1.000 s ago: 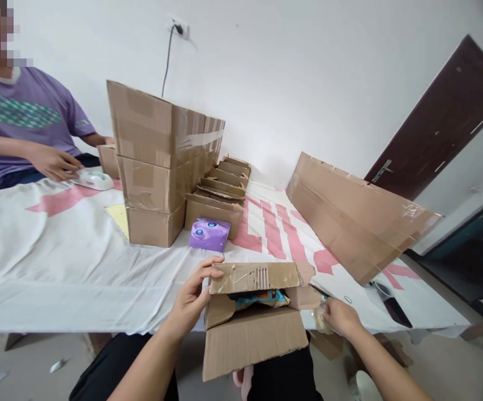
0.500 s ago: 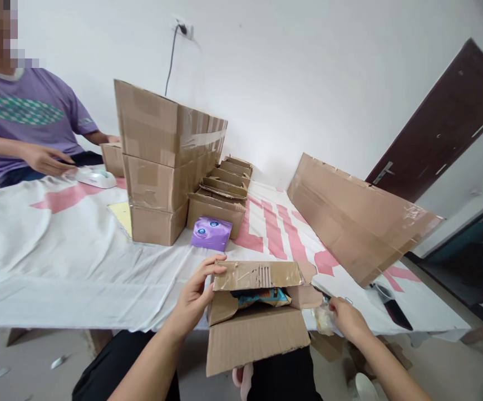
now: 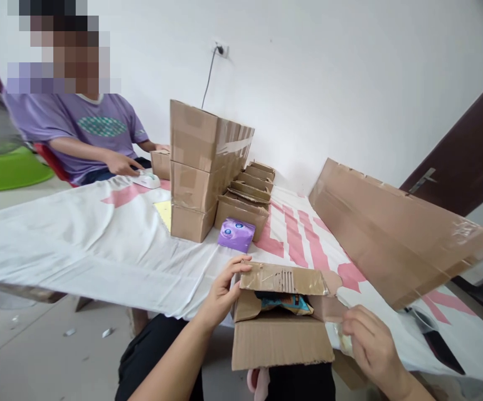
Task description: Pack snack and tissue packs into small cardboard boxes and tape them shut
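An open cardboard box (image 3: 282, 341) tilts toward me at the table's edge, with its flaps folded out. Inside it shows part of a blue printed packet (image 3: 287, 302). My left hand (image 3: 221, 295) grips the box's upper left corner, fingers over the top flap and thumb at the side. Just right of the box is my right hand (image 3: 370, 341), its fingers curled together; what they hold, if anything, is hidden. A clear, yellowish crumpled item (image 3: 344, 341) sits beside those fingers. Beyond the box lies a purple tissue pack (image 3: 236, 235).
Stacked cardboard boxes (image 3: 192, 181) stand beyond my left hand, with a row of open boxes (image 3: 247, 192) beside them. A large cardboard sheet (image 3: 392, 223) leans at the right, near a black-handled object (image 3: 444, 351). Across the table sits a person (image 3: 99, 133) touching a white device (image 3: 146, 179).
The view has turned left, so everything sits further right. My right hand has come nearer and turned, fingers curled beside the box. My left hand keeps its hold on the box.
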A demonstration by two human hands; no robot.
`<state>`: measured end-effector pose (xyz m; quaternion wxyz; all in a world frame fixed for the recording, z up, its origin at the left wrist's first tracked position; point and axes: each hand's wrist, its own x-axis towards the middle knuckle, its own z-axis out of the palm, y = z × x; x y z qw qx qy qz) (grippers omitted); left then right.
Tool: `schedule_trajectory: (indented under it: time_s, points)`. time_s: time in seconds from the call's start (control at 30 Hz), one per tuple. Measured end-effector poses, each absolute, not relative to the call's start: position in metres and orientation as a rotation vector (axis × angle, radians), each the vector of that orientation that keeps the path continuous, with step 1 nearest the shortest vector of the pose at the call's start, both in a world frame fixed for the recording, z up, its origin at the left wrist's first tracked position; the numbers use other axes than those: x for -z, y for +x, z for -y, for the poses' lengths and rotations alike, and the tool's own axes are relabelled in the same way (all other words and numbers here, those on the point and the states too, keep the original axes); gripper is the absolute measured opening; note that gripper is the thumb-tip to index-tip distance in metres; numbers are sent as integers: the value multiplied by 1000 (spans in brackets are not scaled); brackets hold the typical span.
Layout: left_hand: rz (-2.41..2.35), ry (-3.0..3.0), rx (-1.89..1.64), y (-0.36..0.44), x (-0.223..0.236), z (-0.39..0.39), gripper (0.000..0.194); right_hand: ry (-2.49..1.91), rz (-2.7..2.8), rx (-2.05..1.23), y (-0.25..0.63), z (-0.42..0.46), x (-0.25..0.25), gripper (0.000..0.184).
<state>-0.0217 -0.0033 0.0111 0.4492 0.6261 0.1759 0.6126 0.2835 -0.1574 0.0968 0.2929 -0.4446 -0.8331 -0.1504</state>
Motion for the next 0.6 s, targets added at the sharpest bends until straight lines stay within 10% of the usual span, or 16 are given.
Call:
schedule_trajectory:
  time_s: [0.6]
  points:
    - [-441,1521,-1472,-26,-10,9,44,-1270,2414,220,211,129,-70,20]
